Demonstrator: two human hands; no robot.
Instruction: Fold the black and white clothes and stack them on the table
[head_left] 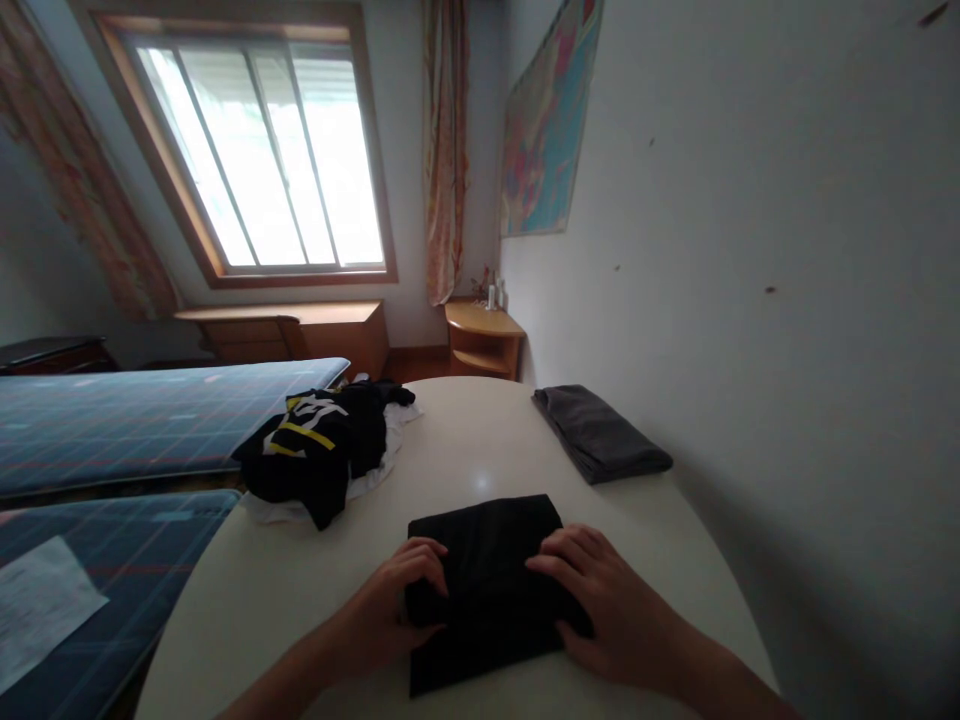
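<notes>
A black folded garment (487, 580) lies on the white round table (480, 440) in front of me; its exact kind cannot be made out. At its left edge, my left hand (405, 595) pinches the cloth between curled fingers and thumb. On the opposite side my right hand (592, 600) grips the fabric, fingers on top and thumb near the front edge. A raised fold runs between the two hands, and the front part of the cloth lies flat below it.
A dark grey folded garment (600, 430) sits at the table's back right, near the wall. Crumpled black clothing with yellow and white print (322, 440) lies back left over something white. Beds with plaid blue mattresses (150, 420) stand left; a paper sheet (45, 605) rests on one.
</notes>
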